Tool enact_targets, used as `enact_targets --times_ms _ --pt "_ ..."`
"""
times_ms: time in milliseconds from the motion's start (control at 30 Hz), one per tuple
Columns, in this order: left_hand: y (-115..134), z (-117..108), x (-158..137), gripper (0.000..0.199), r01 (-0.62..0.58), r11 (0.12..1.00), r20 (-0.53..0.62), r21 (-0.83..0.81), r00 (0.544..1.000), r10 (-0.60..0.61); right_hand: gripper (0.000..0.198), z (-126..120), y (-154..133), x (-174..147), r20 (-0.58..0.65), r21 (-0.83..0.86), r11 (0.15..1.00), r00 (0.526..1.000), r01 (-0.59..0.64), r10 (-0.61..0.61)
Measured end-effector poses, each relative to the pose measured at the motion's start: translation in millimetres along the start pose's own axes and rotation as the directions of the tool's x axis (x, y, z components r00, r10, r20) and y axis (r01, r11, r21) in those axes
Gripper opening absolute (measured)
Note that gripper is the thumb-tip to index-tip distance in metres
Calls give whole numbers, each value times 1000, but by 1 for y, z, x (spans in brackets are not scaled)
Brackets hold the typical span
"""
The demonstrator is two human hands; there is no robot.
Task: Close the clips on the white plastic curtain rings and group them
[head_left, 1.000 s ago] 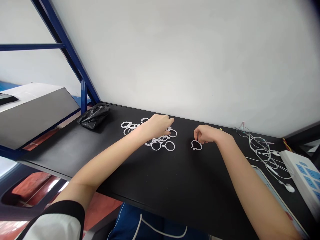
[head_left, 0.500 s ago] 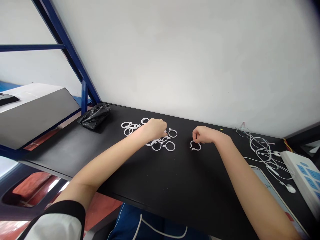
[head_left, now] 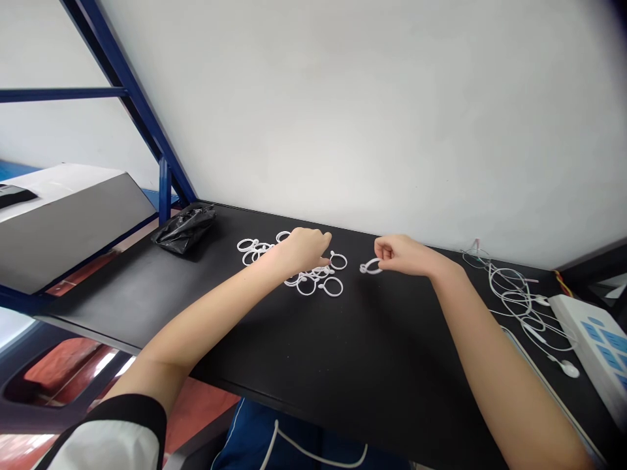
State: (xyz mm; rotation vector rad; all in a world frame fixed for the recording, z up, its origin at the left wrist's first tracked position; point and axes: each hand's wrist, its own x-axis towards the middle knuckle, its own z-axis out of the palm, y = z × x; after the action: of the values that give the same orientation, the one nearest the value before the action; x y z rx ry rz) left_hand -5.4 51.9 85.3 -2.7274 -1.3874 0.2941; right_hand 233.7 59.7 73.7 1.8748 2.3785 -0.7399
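Note:
Between the thumb and fingers of my right hand (head_left: 399,254) is a white plastic ring (head_left: 374,267), pinched at its right side. The ring is held tilted above the black table, its small tabs pointing left. My left hand (head_left: 309,251) hovers palm down over a loose pile of similar white rings (head_left: 306,285), its thumb and index fingertip apart; its other fingers are hidden from view. One ring (head_left: 338,261) lies just right of that hand, and another (head_left: 334,286) lies in front of it. More rings (head_left: 247,245) spread out to the left, partly overlapping.
A crumpled black plastic bag (head_left: 185,228) lies at the table's back left, near a blue metal frame (head_left: 165,183). On the right are tangled white earphones (head_left: 519,294), glasses (head_left: 475,258), a white device with blue labels (head_left: 595,346) and a flat device partly under my forearm.
My right hand has lifted slightly and turned, bringing the ring up and left so it appears more edge-on. My left hand's thumb and index finger are now farther apart.

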Motion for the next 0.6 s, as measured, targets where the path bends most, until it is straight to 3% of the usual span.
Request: enact_targets --times_ms 100,233,400,600 --pt "1 -2 -1 39 -92 996 -167 -19 982 87 19 -1 -6 -4 -174 133 980 977 147 -123" --pt "4 -2 -1 41 -246 960 -331 -136 924 190 27 4 -15 -5 -352 210 943 920 259 -174" --pt "8 -4 -4 39 -294 938 -477 -184 861 176 32 6 -27 -9 -298 217 914 915 343 -272" --pt "11 -8 -7 44 -395 869 -542 -297 819 187 42 1 -51 -34 -155 336 869 932 363 -329"
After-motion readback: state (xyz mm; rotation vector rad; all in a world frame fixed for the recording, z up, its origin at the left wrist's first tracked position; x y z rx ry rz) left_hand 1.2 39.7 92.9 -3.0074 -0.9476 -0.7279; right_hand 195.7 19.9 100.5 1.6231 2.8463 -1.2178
